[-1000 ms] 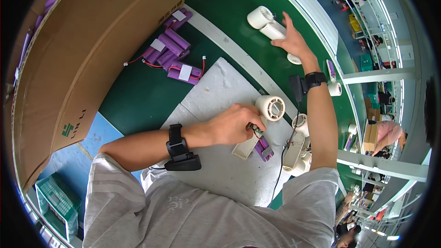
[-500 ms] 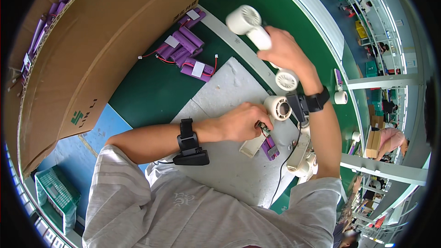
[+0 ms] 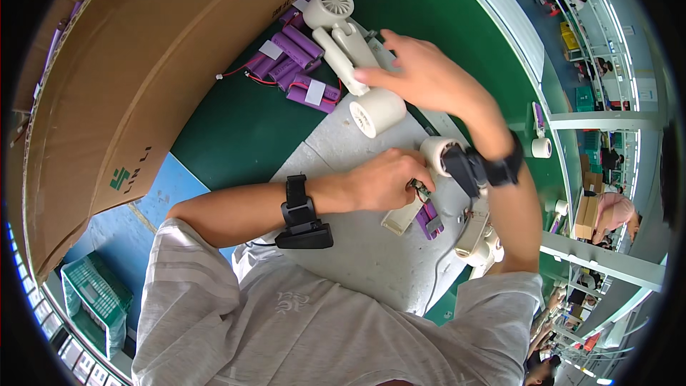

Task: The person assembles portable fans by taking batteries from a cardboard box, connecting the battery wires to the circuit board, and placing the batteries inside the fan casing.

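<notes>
My left hand (image 3: pixel 391 177) is closed, its fingers pinching a small green circuit board (image 3: pixel 420 187). Wires run from that board to a purple battery pack (image 3: pixel 429 220), which lies beside an open white handle shell (image 3: pixel 401 217). A white fan head (image 3: pixel 437 153) sits just beyond these fingers. Farther off, my right hand (image 3: pixel 429 75) is open, thumb and index finger spread. Its thumb is at the joint of a white handheld fan (image 3: pixel 379 113); whether it touches cannot be made out. Next to that fan lies another white handheld fan (image 3: pixel 334 6), head toward the box.
Several purple battery packs (image 3: pixel 289 57) with red wires lie by a tall cardboard box (image 3: pixel 164 64) at left. More white fan parts (image 3: pixel 482 243) rest right of the grey board (image 3: pixel 336 250). A green crate (image 3: pixel 93 293) stands low at left; a metal frame (image 3: pixel 600 121) is at right.
My right hand has moved left and let go of the white handheld fan, which now lies near the battery packs. My left hand keeps its pinch on the circuit board.
</notes>
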`<state>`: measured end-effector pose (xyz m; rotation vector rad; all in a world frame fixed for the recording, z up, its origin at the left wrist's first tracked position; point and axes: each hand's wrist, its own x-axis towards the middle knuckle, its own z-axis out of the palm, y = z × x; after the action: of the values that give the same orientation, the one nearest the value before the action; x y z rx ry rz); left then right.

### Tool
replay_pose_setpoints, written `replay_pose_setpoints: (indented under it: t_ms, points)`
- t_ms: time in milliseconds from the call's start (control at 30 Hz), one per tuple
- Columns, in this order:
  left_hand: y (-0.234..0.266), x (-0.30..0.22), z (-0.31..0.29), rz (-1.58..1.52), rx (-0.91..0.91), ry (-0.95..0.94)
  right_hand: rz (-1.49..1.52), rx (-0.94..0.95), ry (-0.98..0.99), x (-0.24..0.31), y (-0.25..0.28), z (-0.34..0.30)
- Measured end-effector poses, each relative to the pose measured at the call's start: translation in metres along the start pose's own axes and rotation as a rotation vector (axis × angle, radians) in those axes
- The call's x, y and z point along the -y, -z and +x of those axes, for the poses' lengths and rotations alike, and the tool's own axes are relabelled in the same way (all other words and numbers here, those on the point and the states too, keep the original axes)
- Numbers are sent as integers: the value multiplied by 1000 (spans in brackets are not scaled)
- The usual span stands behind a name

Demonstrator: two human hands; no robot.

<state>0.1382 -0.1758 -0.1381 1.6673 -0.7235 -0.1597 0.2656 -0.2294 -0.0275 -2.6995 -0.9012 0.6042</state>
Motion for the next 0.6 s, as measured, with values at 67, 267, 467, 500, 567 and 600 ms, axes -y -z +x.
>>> replay_pose_setpoints:
  t_ms: [67,267,467,500,567,600]
  points:
    - [1,1,0,-12,7,16,58,-67,87,-8,10,-51]
    - [4,7,6,44,-5,-13,465,-49,-262,14,13,-204]
    - [8,-2,12,15,87,72,155,-425,-321,-15,-121,-220]
    - [10,-2,12,13,71,76,130,-483,-327,-20,-133,-213]
    - [11,-3,11,22,59,81,111,-550,-332,-23,-140,-212]
    - [10,-4,10,38,81,83,178,-511,-335,-24,-139,-216]
